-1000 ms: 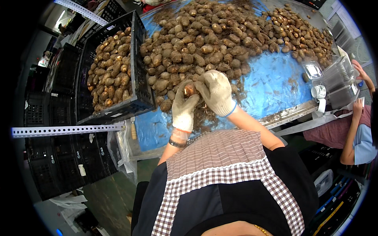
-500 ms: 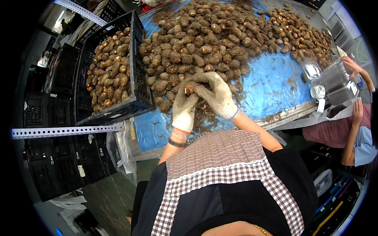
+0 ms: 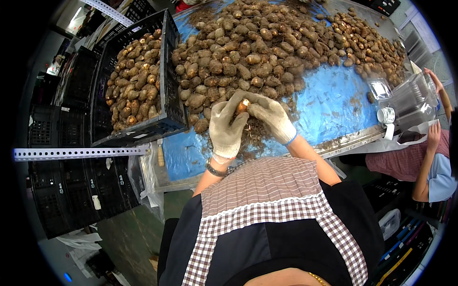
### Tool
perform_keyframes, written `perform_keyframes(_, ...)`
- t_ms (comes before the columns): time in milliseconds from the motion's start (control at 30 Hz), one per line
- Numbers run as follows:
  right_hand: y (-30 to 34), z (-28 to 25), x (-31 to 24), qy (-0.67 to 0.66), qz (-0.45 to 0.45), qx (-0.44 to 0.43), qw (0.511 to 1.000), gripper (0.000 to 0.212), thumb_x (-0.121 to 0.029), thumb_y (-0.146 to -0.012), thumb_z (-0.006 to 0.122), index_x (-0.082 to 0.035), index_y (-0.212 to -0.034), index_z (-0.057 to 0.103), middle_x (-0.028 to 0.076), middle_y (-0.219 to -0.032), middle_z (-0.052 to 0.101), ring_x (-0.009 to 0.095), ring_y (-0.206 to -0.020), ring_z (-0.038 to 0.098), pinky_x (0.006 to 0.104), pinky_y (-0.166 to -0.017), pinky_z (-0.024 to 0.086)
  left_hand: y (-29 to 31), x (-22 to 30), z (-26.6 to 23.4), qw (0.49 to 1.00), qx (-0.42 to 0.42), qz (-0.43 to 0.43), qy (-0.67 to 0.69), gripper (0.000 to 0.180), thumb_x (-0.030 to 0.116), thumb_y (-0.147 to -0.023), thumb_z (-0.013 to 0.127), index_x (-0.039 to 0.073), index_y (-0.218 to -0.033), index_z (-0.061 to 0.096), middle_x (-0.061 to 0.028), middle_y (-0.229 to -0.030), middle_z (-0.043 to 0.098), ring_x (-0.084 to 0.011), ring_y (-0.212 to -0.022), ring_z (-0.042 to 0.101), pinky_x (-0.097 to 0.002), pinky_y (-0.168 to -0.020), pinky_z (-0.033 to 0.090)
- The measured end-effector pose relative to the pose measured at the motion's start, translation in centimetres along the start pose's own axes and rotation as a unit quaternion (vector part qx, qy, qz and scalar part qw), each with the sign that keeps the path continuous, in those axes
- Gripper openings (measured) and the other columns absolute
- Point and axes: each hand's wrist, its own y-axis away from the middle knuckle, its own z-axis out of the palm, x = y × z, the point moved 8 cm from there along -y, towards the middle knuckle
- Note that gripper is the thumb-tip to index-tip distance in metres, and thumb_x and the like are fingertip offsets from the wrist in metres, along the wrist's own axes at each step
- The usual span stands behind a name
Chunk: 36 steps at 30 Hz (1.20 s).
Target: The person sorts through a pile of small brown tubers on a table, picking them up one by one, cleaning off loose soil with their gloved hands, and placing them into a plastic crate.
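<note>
The left hand (image 3: pixel 226 127), in soiled cream knit, and matching right hand (image 3: pixel 273 119) together grip a small, brown, pale-tipped tuber (image 3: pixel 243 106), rightward of the left, leftward of the right, touching both; its long axis is unclear, partly covered

The left hand (image 3: pixel 226 126) and right hand (image 3: pixel 271 116) wear soiled whitish gloves (image 3: pixel 282 127). Below the left is a dark wristband (image 3: pixel 215 168); below both, a checked brown-white apron (image 3: pixel 267 210) over black clothing (image 3: pixel 353 209).
</note>
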Motion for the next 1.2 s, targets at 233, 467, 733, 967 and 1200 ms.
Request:
perform_keyframes(233,0.1,-0.3,0.4,0.045,-0.098,0.035,0.994,0.041,-0.011,-0.097,0.057,0.003,-0.135,0.049,0.011,-0.128,0.059,0.017,-0.115,0.056,0.0326,-0.097,0.048,-0.2,-4.0,-1.7,0.981,0.088,-0.136,0.110,0.014,0.002,-0.082,0.070,0.002,-0.095,0.075,-0.0076,-0.089,0.070,-0.0121,-0.073,0.061,-0.0227,-0.063,0.049)
perform_keyframes(467,0.9,-0.2,-1.1,0.039,-0.169,-0.014,0.985,0.044,-0.019,-0.099,0.054,-0.001,-0.138,0.047,0.009,-0.132,0.056,0.018,-0.123,0.051,0.0313,-0.099,0.046,-0.1,-4.6,-2.5,0.959,0.052,-0.206,0.187,0.016,0.005,-0.085,0.064,0.000,-0.098,0.071,-0.0050,-0.089,0.067,-0.0086,-0.066,0.056,-0.0222,-0.059,0.048)
perform_keyframes(733,1.7,1.3,-1.9,0.106,-0.150,-0.020,0.983,0.044,-0.022,-0.099,0.054,-0.001,-0.138,0.048,0.010,-0.131,0.057,0.015,-0.121,0.052,0.0295,-0.102,0.041,-1.8,1.7,-1.5,0.993,0.038,-0.012,0.109,0.014,-0.002,-0.081,0.070,-0.002,-0.095,0.070,-0.0107,-0.091,0.069,-0.0157,-0.079,0.066,-0.0251,-0.070,0.053)
perform_keyframes(967,1.2,1.2,-3.6,0.183,-0.163,-0.021,0.969,0.052,-0.023,-0.097,0.058,0.001,-0.141,0.044,0.011,-0.135,0.053,0.015,-0.120,0.051,0.0303,-0.101,0.042,-1.1,-6.9,-4.2,0.968,0.016,-0.196,0.153,0.017,0.008,-0.091,0.063,-0.002,-0.103,0.068,-0.0079,-0.088,0.068,-0.0151,-0.082,0.063,-0.0263,-0.072,0.051)
perform_keyframes(1200,0.8,1.3,-0.6,-0.032,-0.008,-0.013,0.999,0.076,-0.016,-0.086,0.071,0.001,-0.148,0.031,0.011,-0.145,0.044,0.019,-0.127,0.045,0.0335,-0.106,0.039,-1.1,0.1,-0.9,0.978,-0.004,-0.081,0.192,0.015,-0.004,-0.078,0.071,0.001,-0.092,0.071,-0.0108,-0.104,0.067,-0.0204,-0.088,0.065,-0.0341,-0.076,0.054)
